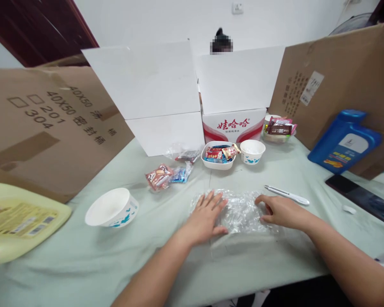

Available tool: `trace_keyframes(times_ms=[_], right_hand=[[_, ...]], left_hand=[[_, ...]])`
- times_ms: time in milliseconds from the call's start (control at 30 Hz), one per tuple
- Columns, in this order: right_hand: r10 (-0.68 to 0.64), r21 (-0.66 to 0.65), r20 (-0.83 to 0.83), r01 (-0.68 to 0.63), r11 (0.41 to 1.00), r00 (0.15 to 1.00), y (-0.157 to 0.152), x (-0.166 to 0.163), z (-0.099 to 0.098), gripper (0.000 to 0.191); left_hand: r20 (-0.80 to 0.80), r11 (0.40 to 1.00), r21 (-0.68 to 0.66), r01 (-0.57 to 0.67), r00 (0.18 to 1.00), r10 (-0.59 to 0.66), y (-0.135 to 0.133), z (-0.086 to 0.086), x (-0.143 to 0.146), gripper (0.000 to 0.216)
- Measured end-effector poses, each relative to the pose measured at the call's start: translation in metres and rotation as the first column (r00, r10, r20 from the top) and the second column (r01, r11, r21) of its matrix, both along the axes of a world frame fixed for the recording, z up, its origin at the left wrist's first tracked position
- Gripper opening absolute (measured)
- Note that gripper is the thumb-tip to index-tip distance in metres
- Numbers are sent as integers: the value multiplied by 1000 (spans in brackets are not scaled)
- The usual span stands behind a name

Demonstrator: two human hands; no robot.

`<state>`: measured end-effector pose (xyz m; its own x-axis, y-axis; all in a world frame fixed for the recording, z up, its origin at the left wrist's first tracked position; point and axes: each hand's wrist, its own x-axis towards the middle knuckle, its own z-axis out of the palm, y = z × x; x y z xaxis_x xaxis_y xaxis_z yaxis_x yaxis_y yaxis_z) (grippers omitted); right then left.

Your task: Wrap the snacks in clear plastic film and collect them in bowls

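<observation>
Glare on crumpled film keeps me from seeing whether the clear bag point(240, 211) holds anything. It lies flat on the table point(166, 256), near the front edge, under both hands. The left hand point(208, 217) rests on its left end, palm down, fingers spread apart. The right hand point(283, 212) sits at its right end with fingers curled, and I cannot tell if they pinch the film. A yellow jug point(16, 219) is cut off at the left frame edge, and a phone point(361, 198) runs out at the right. A pen point(286, 195) lies just beyond the right hand, and snack packets point(161, 176) lie loose beyond the left. Cardboard sheets point(51, 123) and white boxes point(160, 98) wall off the far side, with a blue jug point(344, 143) against the right-hand sheet. A paper bowl point(124, 215) at left is empty. A white dish point(217, 165) holds wrapped snacks, the cup point(252, 159) beside it looks empty, and a far bowl point(275, 138) is heaped with packets.
</observation>
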<state>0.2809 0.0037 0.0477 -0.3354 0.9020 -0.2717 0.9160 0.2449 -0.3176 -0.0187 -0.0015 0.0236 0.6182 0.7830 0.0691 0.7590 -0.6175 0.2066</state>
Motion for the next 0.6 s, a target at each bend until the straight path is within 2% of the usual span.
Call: trace_keyframes(times_ms=[67,133,167,200,267,333,367,400,433,500,567,600], right_hand=[[-107,28,88,105,994,990,3,8,5,41],[-258,166,115,238,957,959,5,11,7,35],[-289,251,70,264,931,955,5,9,6,34],[-264,327,-2,251,911,964,4,4,4,34],[-41,416,-131,92,905,991,0,-12,-6,43],[273,404,-145,-195,894,951,-2,-29,-21,63],[384,364,-122,-319,875,915,-2,-35,-29,74],[441,316,-92,-394,863,893,0,-38,-35,83],[449,275,-57,-418,866,892,2,-38,-41,87],[354,244,8,-345,906,935,8,-32,-46,88],[250,273,28,-248,929,968,12,-22,-41,88],[238,296,15,-232,927,971,11,-18,-35,89]], left_hand=[[-85,990,-141,14,996,-26,-2,-2,4,85],[-129,977,-215,-11,992,-17,-4,-2,4,92],[-138,973,-230,-19,990,-13,-4,-1,3,94],[-141,971,-237,-24,990,-10,-5,0,3,96],[-135,971,-238,-23,991,-10,-5,0,3,96],[-123,971,-237,-6,992,-24,-2,-2,1,96],[-124,971,-237,-6,992,-24,0,-4,-2,98],[-132,971,-238,-20,991,-12,3,-5,-5,100],[-148,970,-240,-46,989,11,6,-6,-9,102],[-187,961,-243,-130,979,85,12,-5,-20,109],[-202,952,-230,-203,967,158,16,-1,-30,115],[-193,952,-213,-222,964,182,15,3,-34,118]])
